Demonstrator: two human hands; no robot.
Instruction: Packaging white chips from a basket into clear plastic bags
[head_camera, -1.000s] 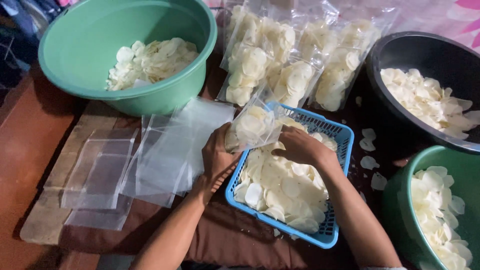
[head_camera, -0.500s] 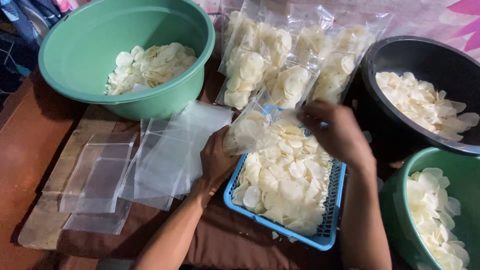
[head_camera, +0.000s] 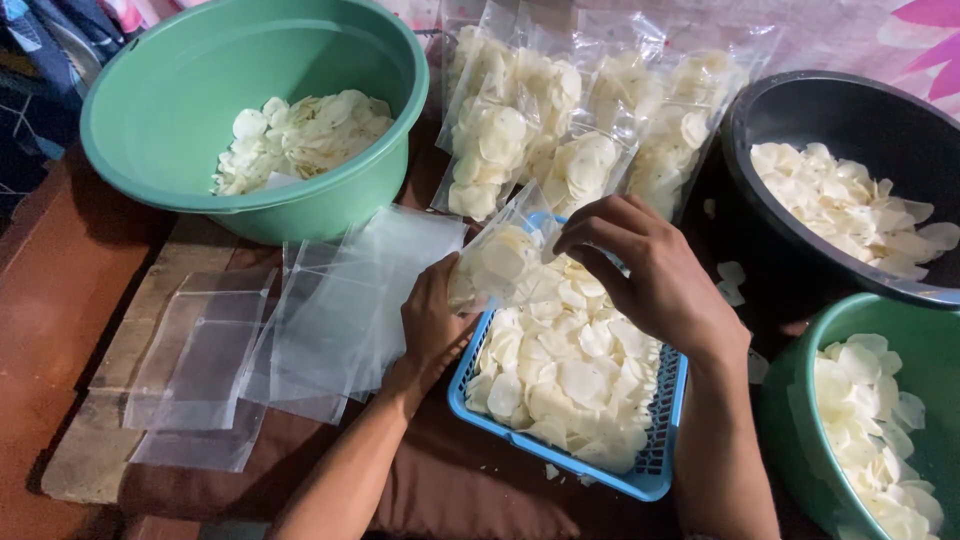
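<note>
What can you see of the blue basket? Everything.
The blue basket is a shallow rectangular tray of perforated plastic, lying flat on dark cloth. Pale round slices heap it nearly full. The left hand rests by its left rim, holding a part-filled clear bag above its far end; the right hand hovers over it.

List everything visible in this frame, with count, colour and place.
green basins: two, holding white slices; upper left and lower right.
black basin: one, with slices, right.
blue basket: one, heaped with slices, centre.
filled bags: several, clear, top centre.
empty bags: a spread pile, clear, left of the basket.
part-filled bag: one, clear, above the basket.
left hand: holds that bag from below.
right hand: fingers at the bag's mouth.
</note>
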